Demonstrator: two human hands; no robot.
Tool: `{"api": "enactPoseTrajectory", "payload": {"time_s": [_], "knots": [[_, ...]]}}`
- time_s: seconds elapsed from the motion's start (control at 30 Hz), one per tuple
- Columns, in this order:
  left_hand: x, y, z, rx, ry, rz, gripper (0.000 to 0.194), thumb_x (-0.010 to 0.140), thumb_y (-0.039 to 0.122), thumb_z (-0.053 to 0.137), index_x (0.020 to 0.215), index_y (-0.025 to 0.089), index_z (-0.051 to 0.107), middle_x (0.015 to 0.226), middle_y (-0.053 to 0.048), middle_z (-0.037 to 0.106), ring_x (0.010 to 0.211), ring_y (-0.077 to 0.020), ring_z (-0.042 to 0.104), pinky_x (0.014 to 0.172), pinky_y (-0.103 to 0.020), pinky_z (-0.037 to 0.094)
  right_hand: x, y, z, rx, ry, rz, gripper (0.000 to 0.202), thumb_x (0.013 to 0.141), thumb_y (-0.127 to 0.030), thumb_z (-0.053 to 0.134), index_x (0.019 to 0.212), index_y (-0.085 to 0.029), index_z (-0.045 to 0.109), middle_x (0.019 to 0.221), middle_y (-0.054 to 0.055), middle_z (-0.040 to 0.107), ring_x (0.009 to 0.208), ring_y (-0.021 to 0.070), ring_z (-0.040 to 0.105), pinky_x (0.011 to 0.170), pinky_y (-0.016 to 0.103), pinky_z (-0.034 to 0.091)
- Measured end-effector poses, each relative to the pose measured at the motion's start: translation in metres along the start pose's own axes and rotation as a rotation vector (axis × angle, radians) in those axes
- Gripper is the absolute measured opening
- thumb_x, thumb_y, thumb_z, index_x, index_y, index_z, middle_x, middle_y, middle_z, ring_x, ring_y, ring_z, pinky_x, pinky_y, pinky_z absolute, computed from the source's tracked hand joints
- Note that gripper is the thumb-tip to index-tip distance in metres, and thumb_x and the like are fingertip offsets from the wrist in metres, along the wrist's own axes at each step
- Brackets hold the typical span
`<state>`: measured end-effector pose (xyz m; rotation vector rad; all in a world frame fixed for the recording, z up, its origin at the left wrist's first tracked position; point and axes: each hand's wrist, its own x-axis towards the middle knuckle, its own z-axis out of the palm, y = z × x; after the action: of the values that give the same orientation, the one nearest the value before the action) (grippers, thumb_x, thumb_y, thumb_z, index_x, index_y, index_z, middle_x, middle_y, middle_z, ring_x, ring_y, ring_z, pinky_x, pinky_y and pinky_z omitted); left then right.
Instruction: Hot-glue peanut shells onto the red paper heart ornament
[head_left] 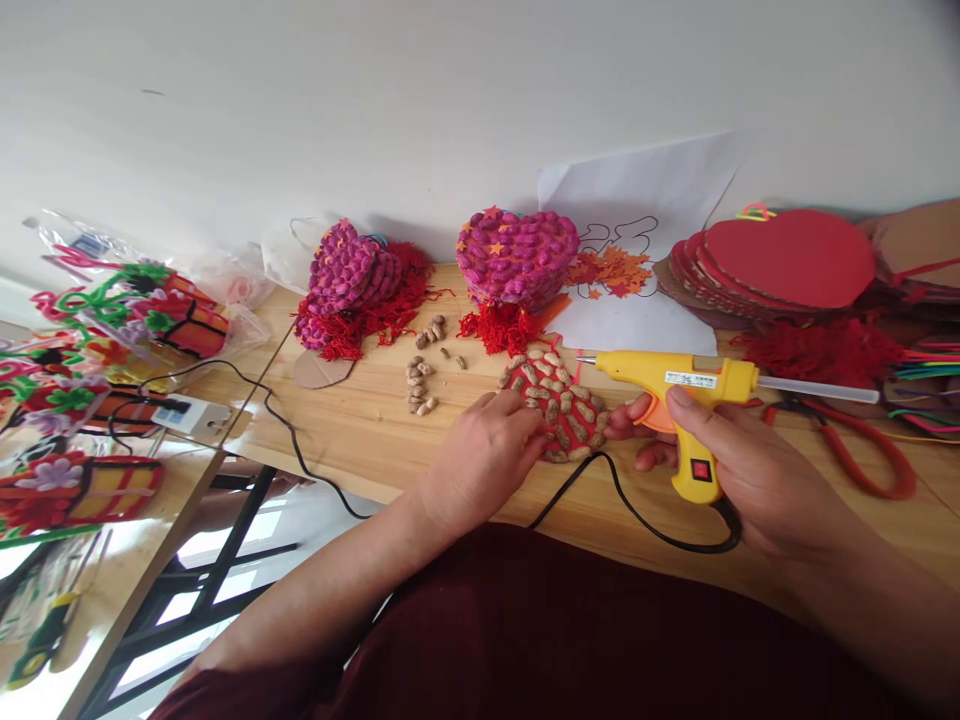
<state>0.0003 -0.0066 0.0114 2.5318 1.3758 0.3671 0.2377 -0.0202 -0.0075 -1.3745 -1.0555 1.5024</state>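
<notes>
My right hand (776,480) grips the handle of a yellow hot glue gun (690,372), its fingers by the orange trigger. The metal nozzle points left, and a clear glue stick (821,389) sticks out of the back. Below the nozzle lies a red board (576,428) with rows of unpainted peanuts on it. My left hand (484,445) rests at the board's left side, fingers bent and pressed together over the peanuts. What those fingertips hold, if anything, is hidden. Several loose peanuts (417,384) lie on the table left of the board.
Behind stand purple peanut-covered hearts (517,250) with red fringe. Orange star cutouts (615,268) lie on white paper (637,325). Stacked red hearts (791,258) and red-handled pliers (874,465) are at right. A black cord (622,512) crosses the table; a power strip (191,415) sits left.
</notes>
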Motion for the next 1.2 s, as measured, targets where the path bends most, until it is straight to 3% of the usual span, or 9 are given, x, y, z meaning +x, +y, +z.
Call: {"api": "enactPoseTrajectory", "payload": {"time_s": [0.1,0.33,0.83,0.97,1.2], "knots": [[0.004,0.003,-0.002,0.062,-0.055,-0.005,0.009,0.088,0.020,0.062,0.082,0.017,0.068,0.083,-0.005,0.063,0.079,-0.0192,0.061,0.074,-0.031,0.049,-0.001,0.000,-0.002,0.054,-0.058,0.040,0.032,0.093,-0.052,0.052,0.107,-0.030,0.071,0.098,0.001,0.074,0.062,0.0150,0.066,0.048,0.027,0.042],[0.006,0.007,-0.004,0.137,-0.089,-0.016,0.011,0.087,0.017,0.059,0.077,0.017,0.064,0.080,-0.004,0.062,0.074,-0.0175,0.060,0.068,-0.029,0.046,-0.002,0.000,-0.002,0.078,-0.055,0.052,0.030,0.094,-0.050,0.052,0.108,-0.031,0.071,0.097,0.000,0.074,0.062,0.0137,0.065,0.049,0.025,0.040],[0.001,0.007,-0.004,0.149,-0.075,-0.066,0.013,0.087,0.017,0.057,0.075,0.017,0.061,0.079,-0.004,0.061,0.072,-0.0171,0.060,0.067,-0.028,0.046,-0.003,-0.002,0.000,0.081,-0.043,0.040,0.031,0.093,-0.050,0.052,0.097,-0.027,0.072,0.093,0.001,0.074,0.064,0.0142,0.064,0.051,0.025,0.043],[0.000,0.005,-0.007,0.103,-0.090,-0.065,0.014,0.089,0.016,0.055,0.077,0.017,0.063,0.079,-0.004,0.062,0.073,-0.0166,0.061,0.068,-0.028,0.046,-0.003,-0.002,0.000,0.079,-0.065,0.020,0.030,0.094,-0.049,0.051,0.095,-0.027,0.072,0.095,0.001,0.074,0.073,0.0161,0.066,0.053,0.025,0.046],[-0.005,-0.008,-0.020,-0.052,0.013,-0.128,0.015,0.093,0.025,0.056,0.089,0.018,0.069,0.081,-0.002,0.064,0.071,-0.0138,0.060,0.067,-0.026,0.045,-0.002,0.000,-0.003,0.033,-0.051,0.012,0.031,0.094,-0.050,0.051,0.099,-0.028,0.072,0.106,0.002,0.073,0.063,0.0161,0.066,0.063,0.034,0.056]]}}
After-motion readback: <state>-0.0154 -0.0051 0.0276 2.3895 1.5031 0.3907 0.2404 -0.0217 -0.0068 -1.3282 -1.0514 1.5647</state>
